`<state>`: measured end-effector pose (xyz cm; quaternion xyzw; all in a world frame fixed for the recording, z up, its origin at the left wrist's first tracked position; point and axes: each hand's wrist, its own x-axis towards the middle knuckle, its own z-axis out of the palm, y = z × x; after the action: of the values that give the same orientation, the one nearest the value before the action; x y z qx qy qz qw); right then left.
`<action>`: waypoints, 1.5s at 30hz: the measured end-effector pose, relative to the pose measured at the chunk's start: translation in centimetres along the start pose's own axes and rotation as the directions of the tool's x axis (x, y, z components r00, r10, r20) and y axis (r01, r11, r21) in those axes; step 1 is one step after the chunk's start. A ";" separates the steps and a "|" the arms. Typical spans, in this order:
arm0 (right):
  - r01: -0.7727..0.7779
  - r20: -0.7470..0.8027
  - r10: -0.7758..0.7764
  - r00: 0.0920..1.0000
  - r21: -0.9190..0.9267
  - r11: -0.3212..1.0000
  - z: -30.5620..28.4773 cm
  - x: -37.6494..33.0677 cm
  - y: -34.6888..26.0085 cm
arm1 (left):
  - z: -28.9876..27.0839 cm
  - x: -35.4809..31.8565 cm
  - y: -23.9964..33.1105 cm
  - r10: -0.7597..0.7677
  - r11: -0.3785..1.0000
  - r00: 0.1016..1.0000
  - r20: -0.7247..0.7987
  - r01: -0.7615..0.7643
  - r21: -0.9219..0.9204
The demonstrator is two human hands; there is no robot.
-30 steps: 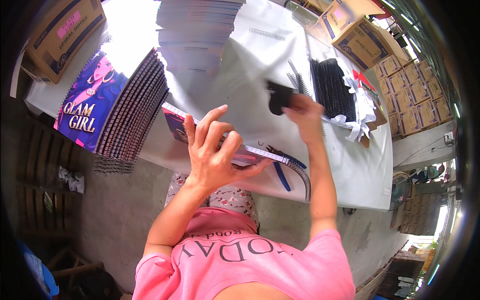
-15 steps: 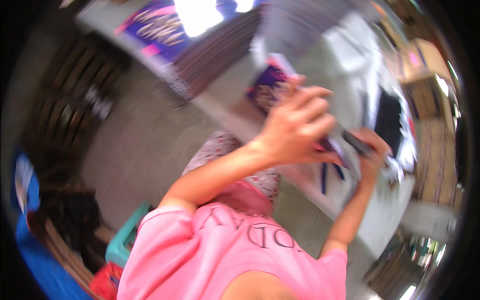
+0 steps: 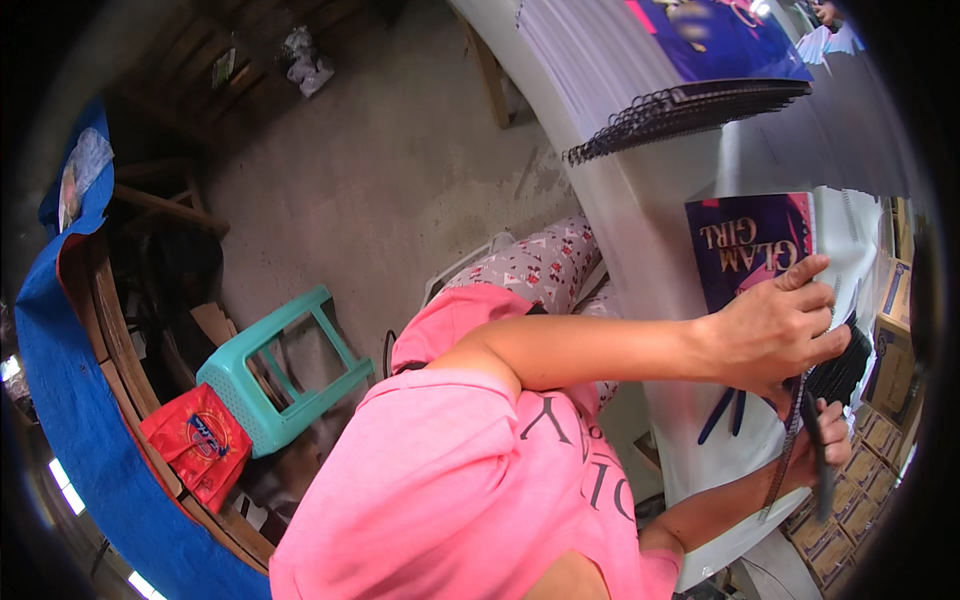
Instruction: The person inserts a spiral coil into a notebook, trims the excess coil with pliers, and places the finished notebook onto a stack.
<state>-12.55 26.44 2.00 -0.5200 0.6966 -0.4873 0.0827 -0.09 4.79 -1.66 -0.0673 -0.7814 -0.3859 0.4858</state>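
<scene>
Left hand (image 3: 772,325) clasps a purple-covered notebook (image 3: 728,235) near its edge, over the white table (image 3: 640,200). Right hand (image 3: 834,435), just beside it, grasps a dark, slender implement (image 3: 824,485) next to a spiral coil (image 3: 783,460). Blue-handled pliers (image 3: 715,418) lie nearby; stacked spiral notebooks (image 3: 740,60) occupy the table beyond.

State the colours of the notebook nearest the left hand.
Notebook cover: dark purple, pink, gold; best in head view.
</scene>
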 end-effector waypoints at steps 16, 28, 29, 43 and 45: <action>-0.167 -0.086 0.146 0.985 -0.325 0.931 3.1 2.3 0.1 | -3.1 1.4 -3.3 -0.073 0.986 0.996 0.046 0.065 0.154; -0.277 -0.225 0.169 0.960 -0.645 0.712 2.5 0.4 1.1 | -3.4 0.6 -3.0 0.113 0.992 0.987 -0.112 -0.107 0.060; -0.319 -0.212 0.244 0.946 -0.481 0.817 4.9 2.3 -0.6 | -3.5 0.4 -3.0 0.100 0.995 0.990 -0.102 -0.097 0.035; 0.214 -0.158 -0.228 0.961 -0.099 0.972 7.4 3.6 0.2 | -3.6 1.0 -3.8 -0.152 0.981 0.987 -0.059 0.144 -0.128; 0.244 -0.164 -0.268 0.949 -0.152 0.958 8.3 4.5 0.0 | -3.0 1.1 -4.4 -0.191 0.969 0.982 -0.014 0.186 -0.161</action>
<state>-9.39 17.92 -0.55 -0.5634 0.6581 -0.4931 -0.0797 -0.68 -0.59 -2.42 -0.0257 -0.7438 -0.4922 0.4516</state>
